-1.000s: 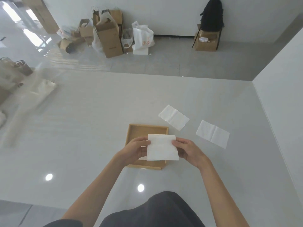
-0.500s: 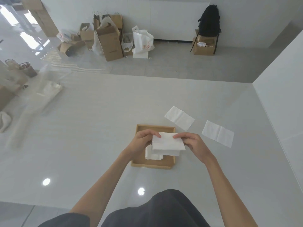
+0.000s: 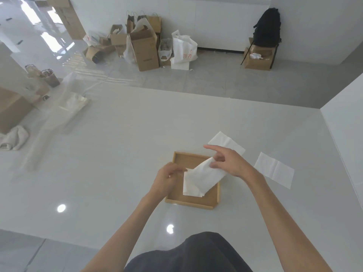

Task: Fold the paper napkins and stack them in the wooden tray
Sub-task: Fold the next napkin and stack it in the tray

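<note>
Half a second back I had both hands pinching the folded napkin flat and level over the wooden tray [image 3: 191,204]; now that napkin [image 3: 202,178] hangs slanted across the tray's right half, its upper end up by my right hand [image 3: 228,163] and its lower end drooping onto the tray floor. The right hand has shifted up and to the right: thumb and middle fingers grip the napkin's upper end while the index finger points out straight to the left. My left hand [image 3: 167,180] has let go; its fingers are loosely curled just beside the napkin's left corner, over the tray's left wall, holding nothing that I can see. The small folded piece that showed in the tray earlier is now hidden under the draped napkin.

Two more napkins still lie on the white tabletop [image 3: 117,154] where they were: one [image 3: 225,143] just beyond the tray's far right corner, partly behind my right hand, and one [image 3: 275,170] further right, well clear of the tray.

On the floor past the tabletop, a white plastic bag [image 3: 183,49] carries red printing, too blurred for me to read. A cardboard box [image 3: 145,49] beside it has a dark mark I cannot make out.
</note>
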Demonstrator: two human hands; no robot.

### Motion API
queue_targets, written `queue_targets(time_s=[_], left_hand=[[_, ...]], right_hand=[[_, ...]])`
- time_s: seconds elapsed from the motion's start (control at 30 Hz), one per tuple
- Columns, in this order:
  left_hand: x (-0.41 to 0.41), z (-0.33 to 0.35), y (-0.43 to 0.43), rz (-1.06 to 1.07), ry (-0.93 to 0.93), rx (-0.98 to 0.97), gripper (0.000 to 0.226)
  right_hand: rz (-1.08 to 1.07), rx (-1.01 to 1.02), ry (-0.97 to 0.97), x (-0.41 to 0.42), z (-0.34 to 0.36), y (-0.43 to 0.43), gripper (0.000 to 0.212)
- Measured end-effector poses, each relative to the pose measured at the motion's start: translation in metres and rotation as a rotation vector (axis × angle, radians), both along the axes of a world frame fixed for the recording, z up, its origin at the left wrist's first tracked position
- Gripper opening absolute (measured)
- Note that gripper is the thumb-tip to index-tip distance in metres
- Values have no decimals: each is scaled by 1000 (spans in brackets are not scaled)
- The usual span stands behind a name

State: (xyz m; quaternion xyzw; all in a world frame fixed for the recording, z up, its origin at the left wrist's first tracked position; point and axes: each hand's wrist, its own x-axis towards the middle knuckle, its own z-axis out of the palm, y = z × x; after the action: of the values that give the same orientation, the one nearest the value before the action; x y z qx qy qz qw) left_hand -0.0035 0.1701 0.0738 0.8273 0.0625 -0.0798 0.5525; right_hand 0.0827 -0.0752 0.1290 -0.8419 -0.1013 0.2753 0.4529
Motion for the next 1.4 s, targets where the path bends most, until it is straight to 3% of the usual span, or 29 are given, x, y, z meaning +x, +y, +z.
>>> queue_targets(time_s=[0.07,0.13,0.2,0.3,0.37,0.47,0.57,0.73,1.03,1.17,1.4], left_hand=[[5,3,-9,-102,27,5,32],[18,10,-20,-277,185,-38,45],[29,14,-31,-390,285,-98,34],[36,8,-40,-390,319,-152,28],[36,2,-43,-321,326,-234,26],[35,-5,-42,-157,373,-410,26],[35,-18,-34,-35,405,-466,29],[33,-45,-23,18,500,-508,27],[42,-95,-31,117,567,-138,38],[52,-112,-35,169,501,41,22],[56,-134,-36,129,377,337,27]], right_hand=[[139,-126,29,10,8,8,72],[261,-209,57,18,14,17,75],[359,-266,78,26,17,22,75],[420,-301,102,36,17,22,71],[360,-239,90,43,15,14,60],[52,-18,139,46,-2,-4,43],[-121,169,352,26,-37,-14,60],[-353,255,482,-17,-96,-1,27],[-515,87,515,-43,-157,22,9],[-574,-17,412,-46,-170,33,11],[-638,-105,227,-46,-185,46,14]])
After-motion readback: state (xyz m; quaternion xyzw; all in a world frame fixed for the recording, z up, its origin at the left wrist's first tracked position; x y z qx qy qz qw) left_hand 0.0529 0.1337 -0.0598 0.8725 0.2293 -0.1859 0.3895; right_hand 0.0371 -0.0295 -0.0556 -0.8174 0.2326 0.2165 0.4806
